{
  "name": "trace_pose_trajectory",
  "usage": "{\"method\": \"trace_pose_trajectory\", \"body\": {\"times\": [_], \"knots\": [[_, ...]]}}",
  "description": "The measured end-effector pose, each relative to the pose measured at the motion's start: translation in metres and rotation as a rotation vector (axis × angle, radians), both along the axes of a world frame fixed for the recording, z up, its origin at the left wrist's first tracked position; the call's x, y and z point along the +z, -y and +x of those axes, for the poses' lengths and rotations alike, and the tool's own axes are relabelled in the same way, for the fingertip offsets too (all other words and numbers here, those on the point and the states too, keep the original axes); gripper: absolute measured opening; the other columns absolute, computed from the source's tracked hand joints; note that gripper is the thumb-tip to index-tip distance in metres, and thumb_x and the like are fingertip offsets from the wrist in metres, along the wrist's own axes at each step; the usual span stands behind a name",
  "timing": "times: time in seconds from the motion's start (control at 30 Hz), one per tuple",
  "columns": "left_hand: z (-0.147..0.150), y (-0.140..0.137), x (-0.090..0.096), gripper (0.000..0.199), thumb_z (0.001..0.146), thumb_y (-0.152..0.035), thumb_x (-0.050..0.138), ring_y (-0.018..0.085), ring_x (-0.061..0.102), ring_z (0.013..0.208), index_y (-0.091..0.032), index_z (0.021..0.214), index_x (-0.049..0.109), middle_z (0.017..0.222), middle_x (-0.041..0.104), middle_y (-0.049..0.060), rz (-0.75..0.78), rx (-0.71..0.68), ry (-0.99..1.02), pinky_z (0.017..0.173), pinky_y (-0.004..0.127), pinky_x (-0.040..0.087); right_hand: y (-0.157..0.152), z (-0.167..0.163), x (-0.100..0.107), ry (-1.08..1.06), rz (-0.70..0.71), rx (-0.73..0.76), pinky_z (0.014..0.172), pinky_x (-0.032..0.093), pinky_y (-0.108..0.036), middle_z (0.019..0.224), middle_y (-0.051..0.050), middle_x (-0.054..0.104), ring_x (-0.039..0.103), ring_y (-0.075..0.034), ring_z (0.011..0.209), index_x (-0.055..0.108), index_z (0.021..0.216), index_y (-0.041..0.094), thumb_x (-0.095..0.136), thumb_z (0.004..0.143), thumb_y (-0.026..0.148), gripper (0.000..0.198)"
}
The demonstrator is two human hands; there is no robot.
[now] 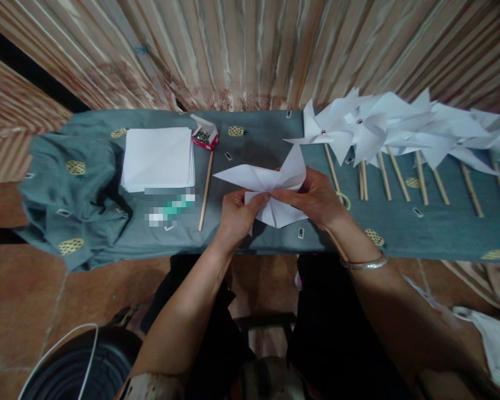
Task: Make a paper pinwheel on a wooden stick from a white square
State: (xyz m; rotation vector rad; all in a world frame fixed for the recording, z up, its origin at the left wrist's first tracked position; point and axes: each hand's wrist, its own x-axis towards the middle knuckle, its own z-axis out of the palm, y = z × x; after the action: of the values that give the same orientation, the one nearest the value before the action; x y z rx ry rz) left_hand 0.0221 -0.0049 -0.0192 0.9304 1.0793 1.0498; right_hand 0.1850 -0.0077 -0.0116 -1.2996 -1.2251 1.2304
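Observation:
A white paper pinwheel (281, 214), with no stick visible on it, is held between both hands above the cloth. My left hand (238, 215) grips its left side, the thumb pressing near the centre. From the right, my right hand (319, 195) pinches it, and that thumb also reaches to the centre where the folded points meet. Fingers under the paper are hidden. Left of the hands lies a bare wooden stick (205, 191). At its upper end stands an open red and white box (205, 133) of small metal pins.
A stack of white paper (157, 158) lies left on the green cloth (266, 244), above a blurred green and white item (173, 210). Several finished pinwheels (360, 125) on sticks overlap along the right. Bunched cloth (77, 189) fills the left end. A corrugated wall (250, 55) stands behind.

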Motion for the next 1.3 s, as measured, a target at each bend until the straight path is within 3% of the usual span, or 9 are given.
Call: {"method": "trace_pose_trajectory", "body": {"times": [0.2,0.37,0.53,0.73,0.9,1.0,1.3], "knots": [[0.002,-0.003,-0.002,0.014,0.064,-0.027,0.078,0.012,0.06,0.062,-0.014,0.072,0.077,0.071,0.073,0.002,0.007,0.038,0.024,0.062,0.023,0.047,0.0,0.006,0.002,0.069,0.032,0.101,0.075,0.061,-0.039,0.098,-0.008,0.077,0.072,-0.025,0.088,0.07,0.104,0.016,0.082,0.067,0.053,0.054],[0.005,-0.003,-0.002,0.014,0.065,-0.027,0.077,0.013,0.06,0.062,-0.014,0.07,0.076,0.069,0.073,0.002,0.008,0.043,-0.007,0.061,0.024,0.047,0.002,0.004,0.003,0.366,0.042,0.11,0.08,0.059,-0.043,0.098,-0.01,0.079,0.073,-0.03,0.092,0.075,0.101,0.015,0.082,0.069,0.043,0.043],[0.007,-0.002,-0.001,0.015,0.064,-0.028,0.078,0.013,0.06,0.062,-0.014,0.07,0.076,0.069,0.073,0.001,0.015,0.053,-0.014,0.061,0.024,0.047,0.001,0.004,0.002,0.445,0.09,0.079,0.081,0.058,-0.042,0.09,-0.007,0.079,0.073,-0.03,0.09,0.077,0.092,0.016,0.08,0.071,0.036,0.029],[0.005,-0.001,-0.002,0.015,0.064,-0.028,0.077,0.014,0.06,0.062,-0.015,0.069,0.076,0.067,0.072,0.001,-0.011,0.044,-0.045,0.06,0.024,0.047,-0.001,0.005,0.001,0.373,0.04,0.085,0.082,0.058,-0.045,0.086,-0.008,0.078,0.072,-0.03,0.089,0.078,0.089,0.017,0.085,0.066,0.044,0.036],[0.003,-0.004,-0.005,0.018,0.064,-0.03,0.078,0.013,0.059,0.059,-0.014,0.07,0.076,0.067,0.072,0.002,0.01,0.066,-0.068,0.058,0.023,0.045,-0.003,0.004,0.005,0.099,-0.045,0.144,0.069,0.06,-0.037,0.085,-0.006,0.079,0.072,-0.023,0.077,0.078,0.086,0.017,0.087,0.059,0.051,0.044],[0.002,-0.004,-0.006,0.018,0.065,-0.03,0.077,0.013,0.059,0.059,-0.014,0.072,0.077,0.067,0.072,0.001,0.029,0.069,-0.102,0.058,0.023,0.044,-0.003,0.003,0.005,-0.014,-0.056,0.103,0.064,0.059,-0.033,0.081,-0.004,0.079,0.07,-0.018,0.069,0.077,0.082,0.017,0.087,0.059,0.053,0.043],[0.003,-0.002,-0.013,0.02,0.07,-0.031,0.075,0.014,0.06,0.062,-0.013,0.077,0.077,0.071,0.073,0.002,0.074,0.052,-0.134,0.06,0.024,0.045,-0.002,-0.002,-0.002,0.104,0.015,-0.003,0.063,0.058,-0.036,0.082,-0.006,0.078,0.069,-0.022,0.071,0.077,0.08,0.017,0.085,0.063,0.05,0.038]]}}
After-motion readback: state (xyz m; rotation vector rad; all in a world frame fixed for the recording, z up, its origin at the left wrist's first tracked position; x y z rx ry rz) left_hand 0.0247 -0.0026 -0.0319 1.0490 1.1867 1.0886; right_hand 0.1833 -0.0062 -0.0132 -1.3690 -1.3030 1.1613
